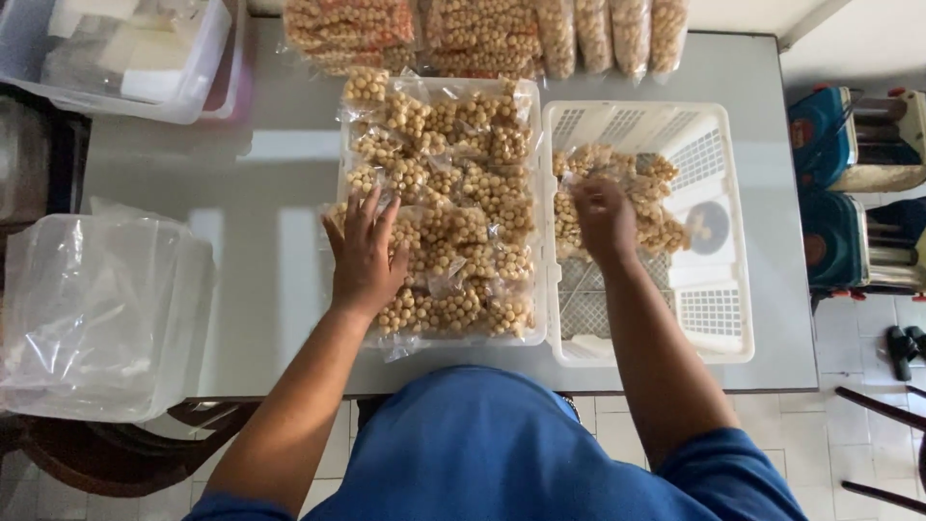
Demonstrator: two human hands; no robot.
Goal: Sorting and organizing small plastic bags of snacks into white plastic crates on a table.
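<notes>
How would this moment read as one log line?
left hand: flat on packets in left basket | right hand: gripping packet in right basket

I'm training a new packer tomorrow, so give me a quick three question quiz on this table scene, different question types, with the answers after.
1. True or false: the left hand lies flat with fingers spread on the small clear packets of round beige snacks.
2. Which basket does the right hand reach into? A) the full left basket B) the part-filled white basket
3. Fill in: left of the baskets, on the grey table, lies a stack of clear ____ bags.

Key: 1 true; 2 B; 3 plastic.
</notes>
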